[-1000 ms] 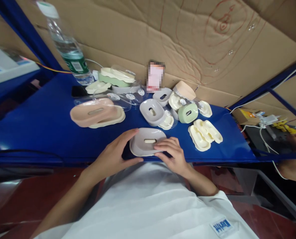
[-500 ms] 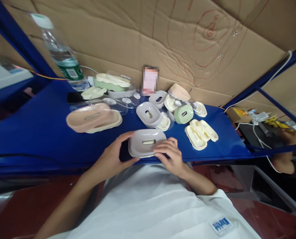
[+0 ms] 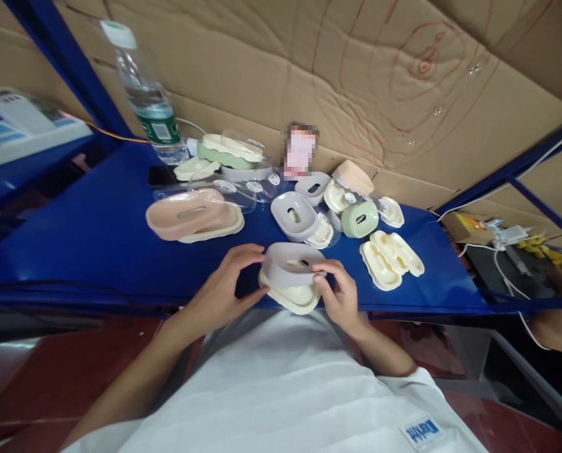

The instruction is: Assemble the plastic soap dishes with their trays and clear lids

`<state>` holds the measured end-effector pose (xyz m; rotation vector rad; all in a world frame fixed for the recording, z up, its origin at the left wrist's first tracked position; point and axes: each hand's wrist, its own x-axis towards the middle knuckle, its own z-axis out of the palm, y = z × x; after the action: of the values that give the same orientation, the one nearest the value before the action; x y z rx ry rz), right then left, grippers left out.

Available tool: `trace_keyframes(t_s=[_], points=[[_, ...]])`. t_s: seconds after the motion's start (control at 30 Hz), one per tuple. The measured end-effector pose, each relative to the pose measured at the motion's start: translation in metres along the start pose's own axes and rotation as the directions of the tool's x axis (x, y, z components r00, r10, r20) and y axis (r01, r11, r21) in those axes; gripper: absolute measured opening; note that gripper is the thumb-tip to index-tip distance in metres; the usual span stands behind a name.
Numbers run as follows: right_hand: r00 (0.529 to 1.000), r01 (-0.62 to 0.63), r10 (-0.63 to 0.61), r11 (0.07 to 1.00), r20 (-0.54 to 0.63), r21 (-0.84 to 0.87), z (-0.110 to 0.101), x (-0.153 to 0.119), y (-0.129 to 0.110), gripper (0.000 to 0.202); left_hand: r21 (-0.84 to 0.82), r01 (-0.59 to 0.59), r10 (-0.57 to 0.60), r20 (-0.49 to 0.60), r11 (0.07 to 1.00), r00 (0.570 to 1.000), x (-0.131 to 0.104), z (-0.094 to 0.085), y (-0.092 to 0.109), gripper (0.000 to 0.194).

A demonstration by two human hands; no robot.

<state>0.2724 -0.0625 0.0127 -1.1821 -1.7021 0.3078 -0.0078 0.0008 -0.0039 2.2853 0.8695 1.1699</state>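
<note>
Between my hands is a pale lavender oval plastic shell (image 3: pixel 291 274) with a slot in its top. A scalloped cream tray (image 3: pixel 297 301) sticks out under it toward me, so the two do not line up. My left hand (image 3: pixel 224 280) spans the left end, fingertips against the shell's side and thumb by the tray's rim. My right hand (image 3: pixel 340 292) grips the right end, fingers on the shell's edge and thumb near the tray. Just beyond lies another lavender shell (image 3: pixel 294 216) with a cream tray and clear cover beside it.
At left a pink shell (image 3: pixel 186 215) rests on a cream tray. Several cream trays (image 3: pixel 391 259) lie at right, near a green shell (image 3: pixel 360 219). Clear covers, a phone (image 3: pixel 302 151) and a water bottle (image 3: pixel 153 107) stand toward the cardboard back wall (image 3: pixel 243 69). The blue table (image 3: pixel 96 251) ends before my shirt.
The lavender shell has shifted off the cream tray, which now shows much more on my side. Both hands stay at its ends. The view has swung slightly left.
</note>
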Motion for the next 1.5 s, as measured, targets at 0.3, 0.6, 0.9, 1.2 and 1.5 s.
trace_keyframes(t_s=[0.3,0.6,0.9,1.2,1.5], points=[[0.955,0.118,-0.16,0.978,-0.251,-0.172,-0.018,0.011,0.005,0.026,0.107,-0.254,0.198,0.372,0.961,0.907,0.001,-0.005,0.019,0.021],[0.955,0.284,-0.284,0.801,0.083,-0.527,-0.059,0.135,0.044,0.032,0.443,-0.032,0.012,0.049,0.896,0.999,0.006,-0.003,0.003,0.031],[0.925,0.369,-0.356,0.755,0.133,-0.542,-0.039,0.124,0.047,0.029,0.507,-0.016,-0.02,0.064,0.862,0.998,0.047,-0.036,0.005,0.046],[0.638,0.702,-0.433,0.667,0.637,-0.251,-0.011,0.084,0.011,0.034,0.613,0.156,-0.192,-0.008,0.774,0.981,0.083,-0.062,-0.027,0.047],[0.578,0.728,-0.423,0.654,0.698,-0.207,-0.005,0.082,0.023,0.029,0.748,0.07,-0.171,0.059,0.66,0.984,0.084,-0.059,-0.008,0.039]])
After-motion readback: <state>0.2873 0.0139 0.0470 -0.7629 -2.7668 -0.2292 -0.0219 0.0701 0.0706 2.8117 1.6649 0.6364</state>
